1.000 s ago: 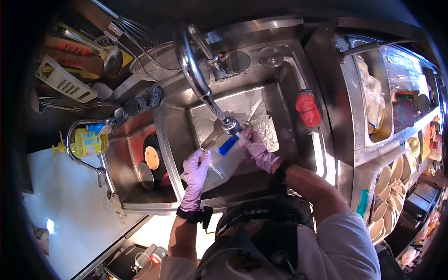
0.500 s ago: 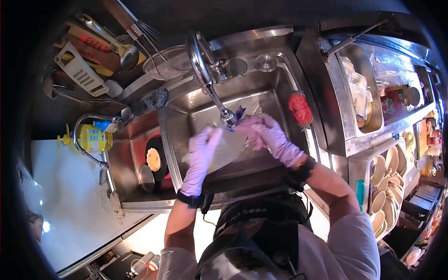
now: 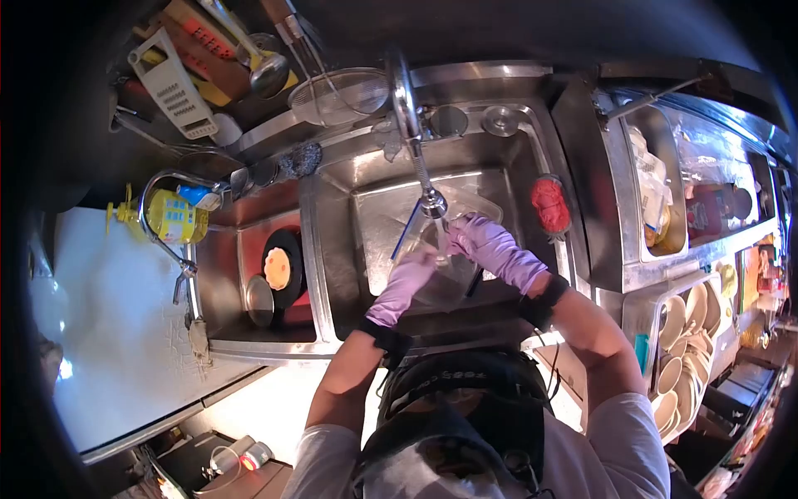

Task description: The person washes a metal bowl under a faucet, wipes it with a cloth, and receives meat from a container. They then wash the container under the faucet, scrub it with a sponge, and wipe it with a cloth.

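Both hands wear pink-purple gloves and are over the metal sink (image 3: 341, 241), just below the faucet nozzle (image 3: 432, 202). Water seems to run from the nozzle between them. My left hand (image 3: 407, 284) is left of the stream, its fingers blurred, beside a thin blue strip (image 3: 405, 229). My right hand (image 3: 485, 247) is curled right of the stream, its fingers pinched together; whatever is between them is too small to name. A clear, film-like sheet (image 3: 449, 291) lies beneath the hands in the sink.
A red scrubber (image 3: 549, 204) lies on the right sink rim. Left are a smaller basin with a black round item (image 3: 287, 249), and a yellow oil bottle (image 3: 170, 218). A grater (image 3: 172, 93) and strainer (image 3: 339, 96) stand behind. Bowls fill a tray (image 3: 644, 320) at right.
The view has shifted, so the sink sits further right. My left hand has moved right, nearer my right hand. The pink and blue crumpled material near the nozzle no longer shows there; a straight blue strip shows.
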A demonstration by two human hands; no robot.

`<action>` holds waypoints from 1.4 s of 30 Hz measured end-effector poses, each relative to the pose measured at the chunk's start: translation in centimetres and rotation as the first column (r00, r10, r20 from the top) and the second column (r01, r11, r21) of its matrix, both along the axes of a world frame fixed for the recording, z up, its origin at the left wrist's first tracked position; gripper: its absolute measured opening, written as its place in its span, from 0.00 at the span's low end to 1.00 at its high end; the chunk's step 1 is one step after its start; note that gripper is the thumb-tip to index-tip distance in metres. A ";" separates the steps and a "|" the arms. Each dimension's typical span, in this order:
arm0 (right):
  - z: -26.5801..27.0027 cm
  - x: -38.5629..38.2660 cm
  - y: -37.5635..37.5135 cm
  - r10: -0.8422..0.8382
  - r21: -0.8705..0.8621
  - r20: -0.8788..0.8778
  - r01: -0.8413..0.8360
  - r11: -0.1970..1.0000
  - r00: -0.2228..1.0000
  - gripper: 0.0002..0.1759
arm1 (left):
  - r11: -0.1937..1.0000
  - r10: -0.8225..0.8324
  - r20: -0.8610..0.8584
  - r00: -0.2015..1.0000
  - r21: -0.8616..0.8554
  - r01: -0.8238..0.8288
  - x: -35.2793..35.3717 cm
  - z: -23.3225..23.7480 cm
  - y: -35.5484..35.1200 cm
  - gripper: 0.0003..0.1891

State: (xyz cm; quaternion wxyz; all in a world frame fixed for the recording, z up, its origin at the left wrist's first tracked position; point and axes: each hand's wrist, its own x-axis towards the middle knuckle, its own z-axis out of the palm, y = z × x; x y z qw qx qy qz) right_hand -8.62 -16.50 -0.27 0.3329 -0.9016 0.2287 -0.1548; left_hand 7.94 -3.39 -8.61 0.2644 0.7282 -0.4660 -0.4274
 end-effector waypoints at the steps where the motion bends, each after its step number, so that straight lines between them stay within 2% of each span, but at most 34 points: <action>1: -0.1 0.5 0.2 -0.006 0.004 0.055 0.006 1.000 0.998 0.11 | 0.974 0.227 -0.126 0.966 0.003 -0.228 0.9 0.0 -0.4 0.13; 2: -0.2 1.0 0.7 -0.009 0.009 0.109 0.008 1.000 0.994 0.11 | 0.951 0.279 -0.293 0.914 -0.045 -0.305 1.2 -0.1 -0.5 0.14; 3: -0.4 1.6 1.2 -0.007 0.018 0.161 0.004 1.000 0.987 0.11 | 0.918 0.314 -0.454 0.834 -0.080 -0.390 0.3 3.9 -1.2 0.15; 4: 2.2 2.2 1.5 -0.013 0.543 0.098 -0.042 0.839 0.995 0.11 | 0.871 0.331 -0.602 0.727 -0.101 -0.480 -0.7 7.0 -1.6 0.16; 5: 1.7 2.6 1.9 -0.061 0.594 0.177 -0.058 0.802 0.982 0.11 | 0.874 0.310 -0.745 0.591 -0.023 -0.486 -1.3 8.3 -1.6 0.20; 7: -0.3 3.0 2.3 -0.165 0.693 0.327 -0.117 0.712 0.931 0.13 | 0.935 0.199 -0.906 0.374 0.061 -0.351 -0.7 7.1 -1.4 0.20; 9: -2.1 2.8 2.2 -0.323 0.850 0.254 -0.052 0.524 0.912 0.14 | 0.768 0.548 -0.813 0.195 0.398 -0.501 -0.7 0.4 -1.5 0.21; 10: -2.7 3.0 2.4 -0.396 0.911 0.189 -0.010 0.413 0.899 0.15 | 0.812 0.427 -0.903 0.049 0.359 -0.460 -1.0 -0.3 -1.4 0.22; 11: -2.0 3.5 2.7 -0.415 0.924 0.138 0.033 0.380 0.899 0.15 | 0.855 0.285 -0.953 -0.104 0.302 -0.423 -1.2 -0.7 -1.2 0.24; 12: -0.1 3.8 2.7 -0.438 0.934 0.087 0.081 0.349 0.895 0.16 | 0.807 0.302 -0.916 -0.264 0.393 -0.442 -1.4 1.2 -1.3 0.27; 13: 0.8 4.1 2.8 -0.463 0.939 0.034 0.130 0.317 0.886 0.16 | 0.877 0.118 -0.902 -0.416 0.291 -0.382 -1.3 1.2 -1.6 0.28; 14: -0.9 4.4 3.6 -0.470 0.914 0.235 -0.029 0.405 0.851 0.17 | 0.925 -0.057 -0.827 -0.560 0.167 -0.341 -1.2 1.2 -2.1 0.30; 15: -0.7 4.7 4.2 -0.447 0.868 0.263 -0.008 0.496 0.855 0.18 | 0.946 -0.212 -0.696 -0.686 0.029 -0.322 -1.0 1.4 -2.3 0.31; 16: -0.3 5.3 4.8 -0.420 0.811 0.290 0.011 0.584 0.860 0.20 | 0.834 0.163 -0.912 -0.377 0.332 -0.442 -1.2 5.1 -2.8 0.30; 17: -0.1 5.5 5.3 -0.389 0.745 0.315 0.028 0.666 0.865 0.21 | 0.803 0.178 -0.908 -0.379 0.357 -0.478 -1.3 6.5 -3.1 0.29; 18: -3.1 5.3 6.0 -0.451 0.637 0.353 0.142 0.757 0.820 0.25 | 0.769 0.195 -0.903 -0.383 0.383 -0.511 -1.6 7.4 -3.3 0.28; 19: -4.2 5.2 5.5 -0.453 0.693 0.362 0.090 0.715 0.814 0.26 | 0.734 0.215 -0.896 -0.388 0.410 -0.542 -2.0 7.5 -3.4 0.27; 20: -5.0 5.1 4.8 -0.458 0.744 0.371 0.037 0.668 0.808 0.28 | 0.711 0.211 -0.934 -0.290 0.350 -0.610 -2.6 5.7 -3.5 0.25; 22: -6.0 5.1 4.0 -0.448 0.666 0.411 0.073 0.742 0.794 0.23 | 0.826 0.266 -0.946 -0.184 0.322 -0.462 -3.1 6.2 -3.3 0.22; 23: -6.4 4.9 3.3 -0.515 0.858 0.295 0.014 0.514 0.805 0.23 | 0.868 0.284 -0.950 -0.126 0.311 -0.387 -2.9 6.4 -3.0 0.21; 24: -6.5 4.2 2.6 -0.546 0.971 0.159 -0.029 0.238 0.822 0.23 | 0.853 0.369 -0.926 -0.084 0.373 -0.366 -3.0 6.2 -2.5 0.17; 26: -2.5 3.4 2.0 -0.389 0.977 -0.144 0.068 -0.201 0.910 0.11 | 0.931 0.316 -0.856 0.408 0.196 -0.309 -2.0 8.1 -1.3 0.17; 27: -2.8 2.9 1.8 -0.305 0.975 -0.121 0.055 -0.214 0.945 0.11 | 0.961 0.258 -0.737 0.624 0.126 -0.248 -1.4 9.2 -0.7 0.18; 28: -3.3 2.0 1.1 -0.217 0.972 -0.095 0.044 -0.231 0.971 0.12 | 0.990 0.112 -0.532 0.839 -0.014 -0.141 -0.4 9.5 -0.7 0.24; 29: -4.0 1.5 0.6 -0.128 0.968 -0.066 0.032 -0.247 0.990 0.13 | 0.993 -0.003 -0.250 0.968 -0.114 -0.027 0.5 9.9 -0.7 0.31; 30: -2.9 1.4 0.3 0.009 0.967 -0.071 0.071 -0.243 0.997 0.12 | 0.972 -0.115 0.089 0.989 -0.197 0.130 1.3 9.9 -0.7 0.34; 31: -1.8 1.5 0.3 0.049 0.969 -0.128 0.135 -0.208 0.991 0.11 | 0.928 -0.191 0.422 0.886 -0.217 0.303 1.9 9.9 -0.6 0.37; 33: 0.2 1.4 0.7 0.117 0.957 -0.248 0.262 -0.126 0.962 0.11 | 0.842 -0.254 0.600 0.758 -0.248 0.479 2.2 10.0 -0.6 0.39; 34: 1.3 1.7 1.0 0.143 0.958 -0.257 0.271 -0.089 0.956 0.12 | 0.786 -0.274 0.682 0.678 -0.247 0.566 2.3 10.0 -0.7 0.40; 35: 1.5 1.5 1.1 0.193 0.963 -0.214 0.240 -0.121 0.958 0.10 | 0.724 -0.283 0.757 0.589 -0.235 0.649 2.4 10.0 -0.9 0.42; 36: 1.6 1.3 1.2 0.242 0.965 -0.171 0.212 -0.155 0.955 0.09 | 0.679 -0.338 0.766 0.546 -0.204 0.706 1.8 10.2 -1.3 0.42; 38: 2.5 1.1 1.4 0.290 0.956 -0.110 0.181 -0.231 0.951 0.07 | 0.624 -0.466 0.688 0.556 -0.189 0.758 1.4 10.5 -1.6 0.41; 41: 4.5 1.9 1.7 0.392 0.937 -0.239 0.317 -0.146 0.888 0.07 | 0.537 -0.453 0.690 0.565 -0.295 0.791 1.5 8.5 -2.3 0.33; 42: 4.5 2.3 1.8 0.390 0.953 -0.218 0.281 -0.112 0.895 0.08 | 0.568 -0.501 0.650 0.571 -0.251 0.784 1.5 7.8 -2.5 0.31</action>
